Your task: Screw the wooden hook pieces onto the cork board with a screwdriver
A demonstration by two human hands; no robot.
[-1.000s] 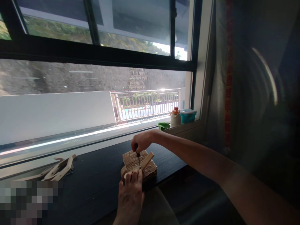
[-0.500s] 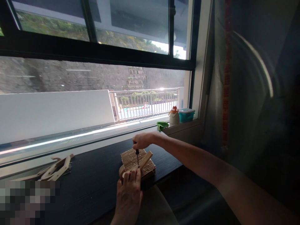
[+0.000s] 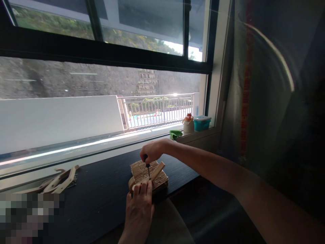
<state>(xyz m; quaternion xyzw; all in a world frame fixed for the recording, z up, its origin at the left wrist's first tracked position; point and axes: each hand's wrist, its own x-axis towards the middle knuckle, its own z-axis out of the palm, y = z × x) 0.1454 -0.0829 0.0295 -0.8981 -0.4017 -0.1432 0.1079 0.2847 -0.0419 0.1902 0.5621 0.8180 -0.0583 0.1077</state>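
A small wooden block assembly (image 3: 149, 174) with a slanted wooden strip (image 3: 157, 170) lies on the dark table (image 3: 101, 200) near its front right corner. My right hand (image 3: 150, 151) is closed round the dark handle of a small screwdriver (image 3: 148, 168), held upright with its tip down on the wood. My left hand (image 3: 140, 208) lies flat with its fingers extended, pressing on the near edge of the wooden assembly just in front of the screwdriver tip.
Loose curved wooden parts (image 3: 57, 182) lie at the table's left. On the window sill at the right stand a small jar (image 3: 188, 124), a teal box (image 3: 202, 122) and a green cloth (image 3: 175, 134). A dark curtain (image 3: 266, 84) hangs at the right.
Both hands stay on the wooden assembly; my right hand has shifted slightly round the screwdriver handle. The view has tilted a little.
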